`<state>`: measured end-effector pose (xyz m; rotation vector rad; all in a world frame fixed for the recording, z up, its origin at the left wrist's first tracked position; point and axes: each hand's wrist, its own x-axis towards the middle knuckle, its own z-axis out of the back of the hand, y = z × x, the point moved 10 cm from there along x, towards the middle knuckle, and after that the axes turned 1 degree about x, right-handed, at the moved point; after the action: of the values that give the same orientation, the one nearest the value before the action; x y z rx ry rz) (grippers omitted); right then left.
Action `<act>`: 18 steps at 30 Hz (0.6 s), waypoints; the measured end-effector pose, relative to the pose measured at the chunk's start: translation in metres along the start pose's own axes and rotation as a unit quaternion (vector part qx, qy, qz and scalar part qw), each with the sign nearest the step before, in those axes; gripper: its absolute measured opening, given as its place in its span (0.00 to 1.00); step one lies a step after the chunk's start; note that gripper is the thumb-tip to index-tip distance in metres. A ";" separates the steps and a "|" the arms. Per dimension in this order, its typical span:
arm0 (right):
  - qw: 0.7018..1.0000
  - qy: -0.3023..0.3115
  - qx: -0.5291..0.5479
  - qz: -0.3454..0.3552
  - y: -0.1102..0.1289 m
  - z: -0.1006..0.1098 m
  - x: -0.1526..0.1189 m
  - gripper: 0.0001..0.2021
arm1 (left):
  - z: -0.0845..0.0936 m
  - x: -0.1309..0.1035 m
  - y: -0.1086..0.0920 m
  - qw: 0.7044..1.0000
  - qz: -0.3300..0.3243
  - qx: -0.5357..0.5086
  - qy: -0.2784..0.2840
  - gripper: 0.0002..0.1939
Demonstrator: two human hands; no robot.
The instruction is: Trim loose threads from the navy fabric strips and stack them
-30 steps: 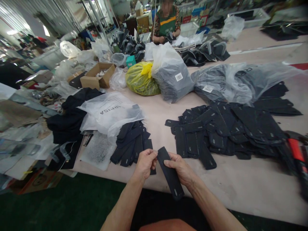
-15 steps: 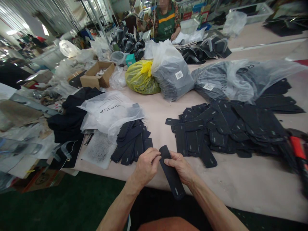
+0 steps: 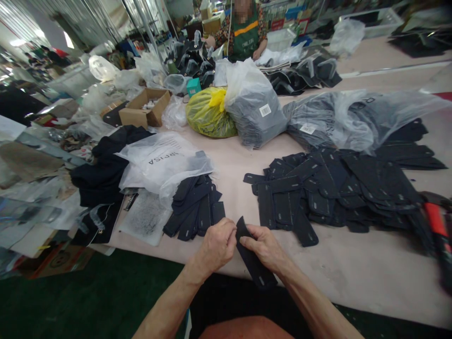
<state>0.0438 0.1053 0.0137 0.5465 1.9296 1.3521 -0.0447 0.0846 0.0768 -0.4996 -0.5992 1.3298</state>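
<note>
A dark fabric strip (image 3: 254, 264) with rounded ends hangs slanted over the table's front edge. My right hand (image 3: 264, 245) grips its upper part, thumb on top. My left hand (image 3: 219, 242) is closed at the strip's upper left edge, fingertips pinched; whatever is between them is too small to make out. To the left lies a small pile of similar dark strips (image 3: 195, 207), partly under a white printed plastic bag (image 3: 165, 162). A larger heap of dark pieces (image 3: 328, 188) spreads over the table on the right.
On the pink table (image 3: 226, 165) stand a yellow bag (image 3: 210, 115), a grey-filled plastic bag (image 3: 257, 110) and an open cardboard box (image 3: 146, 110). A red-handled tool (image 3: 436, 219) lies far right. A clear sheet (image 3: 144, 219) lies front left. A person (image 3: 245, 35) is across the table.
The strip has tilted slightly and its lower end has shifted right. My left hand has turned a little, with its fingers curled more tightly. The view has shifted slightly.
</note>
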 end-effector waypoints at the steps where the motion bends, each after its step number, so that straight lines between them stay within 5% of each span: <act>1: 1.000 -0.001 0.003 -0.002 -0.002 0.000 0.000 0.03 | 0.000 -0.001 0.001 1.000 0.000 0.002 -0.010 0.10; 5: 0.999 0.002 0.035 -0.012 -0.008 -0.002 0.001 0.03 | 0.004 -0.005 0.005 0.997 0.026 -0.027 -0.071 0.08; 9: 0.996 0.015 0.072 -0.049 -0.013 -0.008 0.002 0.06 | 0.002 -0.013 0.034 0.975 0.155 -0.107 -0.121 0.08; 13: 0.993 0.019 0.080 -0.088 -0.022 -0.009 -0.001 0.07 | 0.002 -0.038 0.097 0.898 0.315 -0.242 -0.187 0.09; 16: 0.992 -0.002 0.086 -0.096 -0.029 0.008 0.000 0.09 | 0.032 -0.082 0.155 0.826 0.410 -0.251 -0.293 0.10; 18: 0.995 -0.044 0.062 -0.059 -0.021 0.037 0.006 0.15 | 0.056 -0.113 0.180 0.827 0.440 -0.191 -0.293 0.10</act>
<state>0.0688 0.1246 -0.0152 0.5345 1.9505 1.1212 -0.2297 0.0046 -0.0112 -0.7434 -1.2528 2.3046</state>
